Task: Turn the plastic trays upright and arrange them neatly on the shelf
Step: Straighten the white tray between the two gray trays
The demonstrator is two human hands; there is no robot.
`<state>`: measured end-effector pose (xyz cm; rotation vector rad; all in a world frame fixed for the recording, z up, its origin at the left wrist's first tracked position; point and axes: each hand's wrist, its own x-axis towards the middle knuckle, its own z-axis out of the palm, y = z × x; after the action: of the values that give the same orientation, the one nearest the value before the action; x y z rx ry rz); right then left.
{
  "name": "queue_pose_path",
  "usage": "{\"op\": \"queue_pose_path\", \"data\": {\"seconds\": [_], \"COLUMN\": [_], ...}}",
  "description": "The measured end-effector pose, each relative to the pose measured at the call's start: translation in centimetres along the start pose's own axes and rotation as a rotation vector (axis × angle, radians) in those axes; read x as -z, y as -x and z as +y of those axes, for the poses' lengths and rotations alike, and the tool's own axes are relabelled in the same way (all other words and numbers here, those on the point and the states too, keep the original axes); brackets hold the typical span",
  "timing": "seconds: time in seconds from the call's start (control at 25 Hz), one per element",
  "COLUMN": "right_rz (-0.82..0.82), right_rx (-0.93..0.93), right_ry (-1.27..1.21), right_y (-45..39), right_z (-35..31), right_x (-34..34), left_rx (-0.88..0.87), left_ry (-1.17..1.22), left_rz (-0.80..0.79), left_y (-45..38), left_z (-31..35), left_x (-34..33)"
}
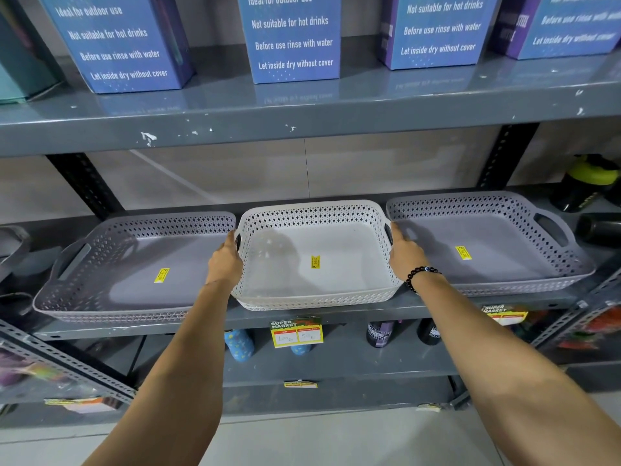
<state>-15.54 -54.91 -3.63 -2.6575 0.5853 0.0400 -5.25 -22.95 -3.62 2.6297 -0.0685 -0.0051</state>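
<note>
Left hand (224, 260) and right hand (405, 252) grip the white tray (316, 264) — grey trays (134, 264) touching both sides, upright.

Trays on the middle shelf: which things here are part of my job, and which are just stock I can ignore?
Part of the job:
- white tray, upright, left hand and right hand at its handles
- left grey tray, upright
- right grey tray, upright
- middle shelf

Just lying about:
- blue boxes above
- black shaker bottles at right
- price tag
- bottles below
</note>
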Motion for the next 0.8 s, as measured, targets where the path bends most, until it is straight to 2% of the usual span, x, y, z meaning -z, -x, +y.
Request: {"op": "queue_pose_path", "data": {"seconds": [0.8], "right_rz": [-0.008], "right_rx": [0.004], "right_ry": [0.053], "right_y": [-0.2], "right_z": [0.0], "right_x": [0.1], "left_rx": [0.043], "left_ry": [0.020], "left_rz": [-0.063], "left_y": [0.4], "left_z": [0.4], "left_x": [1.2]}}
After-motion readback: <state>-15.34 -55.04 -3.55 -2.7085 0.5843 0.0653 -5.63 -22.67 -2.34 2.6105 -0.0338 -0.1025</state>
